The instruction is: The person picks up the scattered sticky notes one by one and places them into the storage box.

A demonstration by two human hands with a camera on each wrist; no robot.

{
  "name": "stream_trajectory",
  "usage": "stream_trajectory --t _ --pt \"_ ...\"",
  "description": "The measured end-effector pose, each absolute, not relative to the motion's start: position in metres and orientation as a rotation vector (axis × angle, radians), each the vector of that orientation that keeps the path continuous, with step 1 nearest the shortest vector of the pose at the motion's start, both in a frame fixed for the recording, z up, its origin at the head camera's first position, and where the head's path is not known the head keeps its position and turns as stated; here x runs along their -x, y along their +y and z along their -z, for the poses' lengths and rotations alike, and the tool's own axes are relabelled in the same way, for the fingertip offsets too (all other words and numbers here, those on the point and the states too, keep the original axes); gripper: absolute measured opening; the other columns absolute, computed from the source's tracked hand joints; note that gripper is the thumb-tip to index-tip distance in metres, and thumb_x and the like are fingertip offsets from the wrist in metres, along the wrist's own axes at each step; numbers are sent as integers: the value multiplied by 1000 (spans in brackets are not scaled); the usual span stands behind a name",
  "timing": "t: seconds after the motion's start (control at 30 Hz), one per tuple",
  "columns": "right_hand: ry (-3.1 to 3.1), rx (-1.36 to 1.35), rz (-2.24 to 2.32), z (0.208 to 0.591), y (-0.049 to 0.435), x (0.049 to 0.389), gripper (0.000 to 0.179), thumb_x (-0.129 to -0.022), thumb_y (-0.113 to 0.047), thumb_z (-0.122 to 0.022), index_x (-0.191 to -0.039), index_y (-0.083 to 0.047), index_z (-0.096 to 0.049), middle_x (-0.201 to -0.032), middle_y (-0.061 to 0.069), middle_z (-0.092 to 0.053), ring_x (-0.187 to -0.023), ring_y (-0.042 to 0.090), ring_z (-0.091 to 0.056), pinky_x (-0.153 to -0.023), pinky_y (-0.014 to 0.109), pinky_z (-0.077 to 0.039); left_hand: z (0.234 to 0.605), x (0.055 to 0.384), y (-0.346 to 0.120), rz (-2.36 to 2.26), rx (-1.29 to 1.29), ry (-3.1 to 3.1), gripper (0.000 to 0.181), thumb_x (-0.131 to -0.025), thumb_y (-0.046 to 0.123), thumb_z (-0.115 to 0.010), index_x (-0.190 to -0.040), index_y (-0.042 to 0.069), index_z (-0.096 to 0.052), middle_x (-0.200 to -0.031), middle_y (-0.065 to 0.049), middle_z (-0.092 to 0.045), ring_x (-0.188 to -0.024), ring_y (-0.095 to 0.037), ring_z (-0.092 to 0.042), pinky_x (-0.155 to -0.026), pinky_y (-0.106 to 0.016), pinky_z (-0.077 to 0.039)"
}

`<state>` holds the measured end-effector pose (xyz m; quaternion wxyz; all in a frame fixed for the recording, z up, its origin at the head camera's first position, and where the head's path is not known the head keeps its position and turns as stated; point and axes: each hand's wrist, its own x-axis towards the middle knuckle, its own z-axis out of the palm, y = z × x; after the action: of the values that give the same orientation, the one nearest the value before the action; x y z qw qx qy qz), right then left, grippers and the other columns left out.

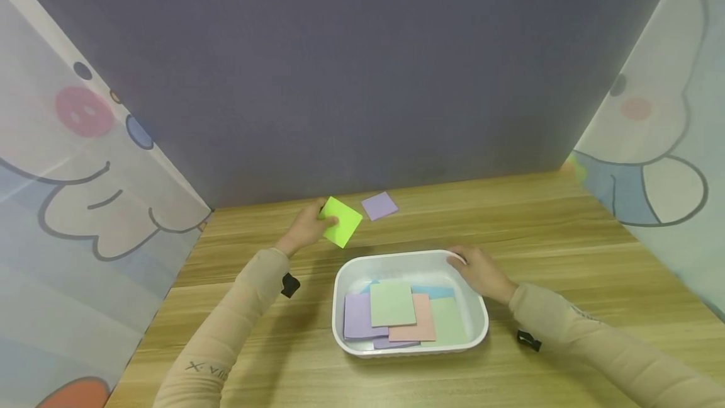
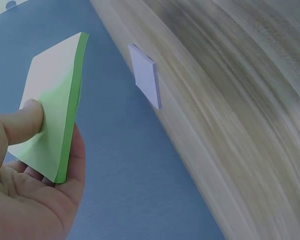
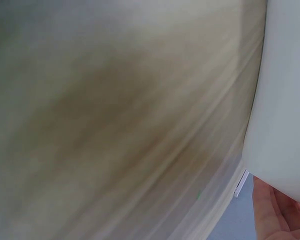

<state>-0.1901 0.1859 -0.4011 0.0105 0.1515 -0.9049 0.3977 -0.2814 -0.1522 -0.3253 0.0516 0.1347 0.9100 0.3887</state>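
Observation:
My left hand (image 1: 308,226) pinches a bright green sticky-note pad (image 1: 344,224) above the back of the table, thumb on its face and fingers behind, as the left wrist view shows. My right hand (image 1: 484,274) grips the far right corner of a white plastic tub (image 1: 396,265), thumb side over the rim and fingers outside the wall (image 3: 285,100). Inside the tub lie several pads: a pale green one (image 1: 392,305) on top, a pink one (image 1: 421,326) partly under it, a purple one (image 1: 359,317), another pale green one (image 1: 449,323) and some blue (image 1: 436,291) behind.
A purple pad (image 1: 380,206) lies on the wooden table (image 1: 566,238) near its back edge, just right of the green pad. A dark panel (image 1: 362,80) rises behind the table. Cartoon-printed sheets (image 1: 68,162) hang at both sides.

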Motion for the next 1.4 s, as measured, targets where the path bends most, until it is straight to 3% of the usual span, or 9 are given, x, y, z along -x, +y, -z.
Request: stream_trajectory --t 0.47,1.23,1.4 --pt "-2878 -409 -1273 399 186 190 32 -95 -14 -48 -115 10 -55 -97 20 -65 -73 16 -63 -59 22 -54 318 278 -146 -1223 -427 2777 32 -89 14 -58 -115 -2 -49 -92 -13 -57 -79 -20 -56 -64 -25 -49" --pt "-2882 -396 -1244 398 185 190 32 -95 -14 -48 -115 10 -55 -99 21 -64 -76 17 -63 -61 24 -54 301 248 -112 -1189 -665 2719 37 -87 9 -60 -120 -5 -50 -93 -13 -60 -78 -18 -54 -66 -24 -48" --pt "-2887 -406 -1262 398 185 190 32 -95 -13 -47 -116 10 -54 -98 21 -64 -74 17 -63 -60 23 -54 302 242 -103 -1097 -773 2728 28 -85 8 -62 -110 -3 -54 -87 -11 -60 -73 -16 -51 -62 -22 -46"
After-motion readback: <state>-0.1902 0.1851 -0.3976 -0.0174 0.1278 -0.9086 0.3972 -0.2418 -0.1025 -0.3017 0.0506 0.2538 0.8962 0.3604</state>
